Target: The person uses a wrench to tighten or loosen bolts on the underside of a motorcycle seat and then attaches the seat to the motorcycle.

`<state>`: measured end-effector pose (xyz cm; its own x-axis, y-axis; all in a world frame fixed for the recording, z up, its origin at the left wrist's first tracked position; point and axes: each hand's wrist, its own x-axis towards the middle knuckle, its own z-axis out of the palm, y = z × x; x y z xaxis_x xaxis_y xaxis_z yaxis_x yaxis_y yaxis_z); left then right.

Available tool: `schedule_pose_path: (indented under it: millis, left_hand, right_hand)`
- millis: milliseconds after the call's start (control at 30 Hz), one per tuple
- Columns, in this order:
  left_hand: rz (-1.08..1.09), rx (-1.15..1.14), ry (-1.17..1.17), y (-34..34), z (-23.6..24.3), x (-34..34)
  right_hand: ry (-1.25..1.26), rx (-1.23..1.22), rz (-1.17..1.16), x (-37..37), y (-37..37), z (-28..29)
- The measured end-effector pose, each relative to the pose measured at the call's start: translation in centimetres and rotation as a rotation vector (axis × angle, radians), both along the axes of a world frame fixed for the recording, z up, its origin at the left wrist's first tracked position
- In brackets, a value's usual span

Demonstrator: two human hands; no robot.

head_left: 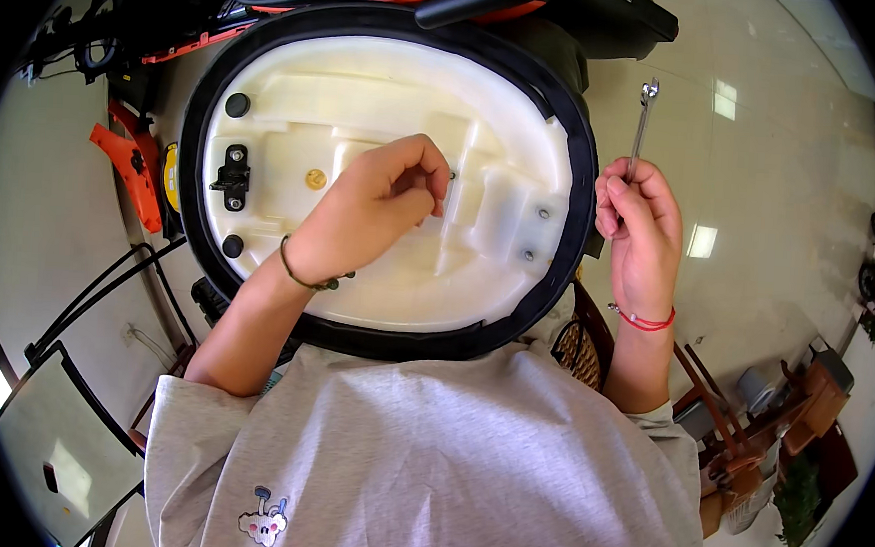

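Hands at an upturned scooter seat. Our left hand (387,195) rests on the white plastic underside (389,90), fingertips (441,188) pinched together over a small fastener (452,175) near the middle of the pan; whether they actually grip it we cannot tell. Our right hand (644,226) sits just off the seat's right edge, clenched around the lower shaft of a slim metal spanner (643,121), whose long axis runs nearly upright, head pointing away from us. The fastener thus lies to the left of the spanner, across the black rim (586,172), with the left hand far nearer. Two further bolts (543,213) stand by the right edge; a black latch (233,176) sits at the left edge.
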<state>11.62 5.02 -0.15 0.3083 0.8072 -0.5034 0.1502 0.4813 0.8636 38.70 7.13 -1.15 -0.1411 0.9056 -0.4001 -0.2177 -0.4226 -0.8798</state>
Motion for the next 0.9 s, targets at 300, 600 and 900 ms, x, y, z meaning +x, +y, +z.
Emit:
schedule_pose_path:
  millis: [300, 600, 900]
  left_hand:
    - [-0.138, 0.586, 0.630, -0.6, -1.4, 1.2]
    - [-0.500, 0.807, 0.980, -0.7, -3.0, 2.7]
    - [-0.246, 0.090, -0.125, -2.4, 2.7, -0.3]
  right_hand:
    - [-0.043, 0.024, -0.014, -0.4, 0.4, -0.5]
    - [-0.401, 0.123, 0.043, 0.4, -1.0, -2.7]
    - [-0.499, -0.033, 0.166, -0.1, -1.9, -2.6]
